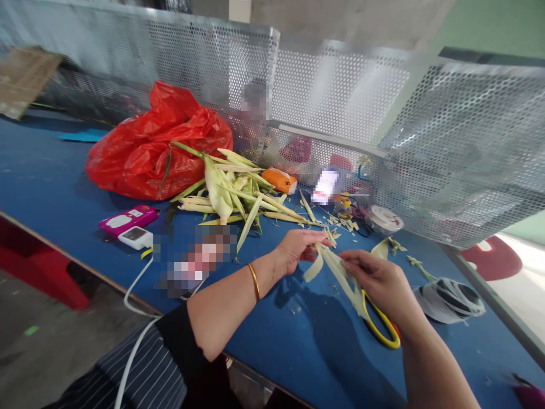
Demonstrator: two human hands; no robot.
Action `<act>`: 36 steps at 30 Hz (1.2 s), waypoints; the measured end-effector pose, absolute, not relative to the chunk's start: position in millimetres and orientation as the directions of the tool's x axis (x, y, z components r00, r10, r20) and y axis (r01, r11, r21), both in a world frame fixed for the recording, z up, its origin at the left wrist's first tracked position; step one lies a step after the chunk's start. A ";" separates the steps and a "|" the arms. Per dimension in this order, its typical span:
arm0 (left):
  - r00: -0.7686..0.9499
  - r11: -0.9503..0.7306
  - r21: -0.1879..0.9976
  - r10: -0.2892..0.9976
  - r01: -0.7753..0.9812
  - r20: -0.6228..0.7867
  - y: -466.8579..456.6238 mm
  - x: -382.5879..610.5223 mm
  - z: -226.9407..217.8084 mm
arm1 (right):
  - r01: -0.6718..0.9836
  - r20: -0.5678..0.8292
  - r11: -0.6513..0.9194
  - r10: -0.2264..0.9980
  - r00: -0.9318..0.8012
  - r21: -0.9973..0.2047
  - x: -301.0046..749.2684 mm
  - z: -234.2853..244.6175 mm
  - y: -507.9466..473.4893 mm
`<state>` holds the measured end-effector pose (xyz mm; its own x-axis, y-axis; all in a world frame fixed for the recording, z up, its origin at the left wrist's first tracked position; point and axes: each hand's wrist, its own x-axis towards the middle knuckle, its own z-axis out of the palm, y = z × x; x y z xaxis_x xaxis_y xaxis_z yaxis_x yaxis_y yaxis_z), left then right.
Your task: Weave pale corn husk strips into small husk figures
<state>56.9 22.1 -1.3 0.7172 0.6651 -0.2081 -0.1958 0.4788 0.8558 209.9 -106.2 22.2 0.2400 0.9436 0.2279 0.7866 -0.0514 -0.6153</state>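
A pale green wall (502, 28) and a grey floor (25, 341) show around a blue table (272, 341), which is backed by a perforated metal screen (340, 79). Beyond the screen's right end stands a red seat (494, 258), and a red support (38, 264) shows below the table's left edge. A brown board (25, 76) lies at the far left. A bulky red plastic bag (145, 153) takes up the back of the table, with a heap of green husks (221, 193) spilling against it and an orange packet (279, 180) beside the heap. In front of the bag lie a magenta pack (129, 220) and a small white device (135, 237); a white cable (140, 278) runs over the near edge. Near the screen are cut scraps (344, 221) and a white roll (384, 218), while a plastic-wrapped dark roll (451, 300) lies to the right of the hands. Between the hands, above the tabletop, is a pale husk strip (340, 272). The right hand (383, 284) pinches it, a yellow loop handle (389, 335) just below; the left hand (304, 250) is at its far end, fingers extended, its grip unclear.
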 end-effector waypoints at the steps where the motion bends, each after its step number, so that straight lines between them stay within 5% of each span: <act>1: 0.721 0.475 0.860 0.661 -0.189 -0.207 22.1 56.8 -1.3 | 0.792 0.254 -0.068 0.928 0.274 -0.606 209.6 22.0 -105.9; 8: 0.751 0.488 0.858 0.624 -0.159 -0.215 21.7 56.1 -0.5 | 0.780 0.420 -0.124 0.785 0.455 -0.613 206.3 19.9 -106.3; 12: 0.794 0.529 0.838 0.564 -0.136 -0.227 21.2 56.3 0.9 | 0.528 0.288 -0.006 0.833 0.473 -0.849 203.5 27.5 -106.9; 16: 0.805 0.539 0.820 0.564 -0.191 -0.184 20.7 54.1 5.2 | 0.365 0.057 -0.049 0.961 0.272 -0.930 199.6 33.2 -106.2; 24: 0.814 0.614 0.747 0.554 -0.255 -0.177 24.0 51.9 5.6 | 0.369 -0.056 -0.101 0.990 0.132 -0.924 190.9 22.7 -102.9; 36: 0.750 0.654 0.745 0.556 -0.127 -0.360 19.5 52.3 8.4 | 0.490 -0.108 -0.070 0.993 -0.048 -0.869 186.3 20.8 -104.9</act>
<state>52.3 19.5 8.4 0.7497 0.5556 -0.3596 -0.1274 0.6543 0.7454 186.3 -104.9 20.8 -0.0484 0.9930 -0.1077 0.4904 -0.0704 -0.8686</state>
